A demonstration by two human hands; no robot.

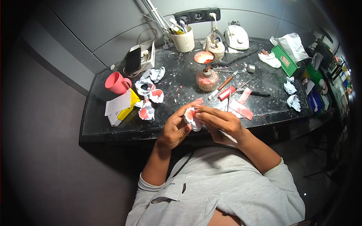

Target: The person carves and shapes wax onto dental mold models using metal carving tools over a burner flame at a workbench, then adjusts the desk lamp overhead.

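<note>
Near the table's front edge, my left hand (174,129) is closed around a small white plaster dental cast (194,123) with pink wax on its face. My right hand (223,122) presses its fingertips against the cast's upper side. From beneath the right palm juts the pale end of a slim tool (228,136); its other end is hidden. A pink wax scrap (199,100) shows just beyond my left fingertips. Left of the hands lie more white casts with pink wax (156,95). To the right are pink wax sheets (241,109) and a red wax block (226,93).
A glass spirit burner (207,80) stands mid-table, with a pan of melted pink wax (204,57) behind it. A wooden-handled knife (228,79) lies beside it. Around are a pink mug (117,83), phone (133,61), tool cup (183,39), green box (285,60) and crumpled white lumps (293,102).
</note>
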